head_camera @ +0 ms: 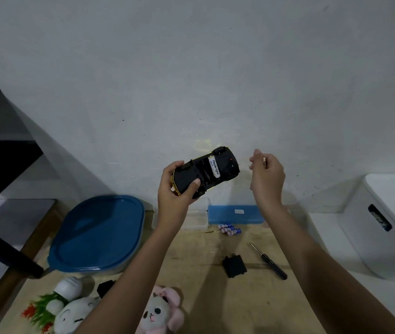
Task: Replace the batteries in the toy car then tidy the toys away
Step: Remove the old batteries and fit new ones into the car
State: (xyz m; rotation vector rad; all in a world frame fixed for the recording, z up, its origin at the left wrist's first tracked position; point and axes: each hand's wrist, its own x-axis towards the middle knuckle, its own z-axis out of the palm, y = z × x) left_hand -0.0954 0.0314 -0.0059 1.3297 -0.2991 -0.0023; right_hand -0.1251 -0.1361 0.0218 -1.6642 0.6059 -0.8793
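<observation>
Below our left hand [173, 196] sits the blue-lidded box [97, 233] for tidying, while it grips the toy car [204, 172] belly-up to expose one battery [214, 168], and our right hand [267, 179] pinches something small, likely the next, just beside.

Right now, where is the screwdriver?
The screwdriver lies on the wooden table, lower right in the head view, just right of the black battery cover.
</observation>
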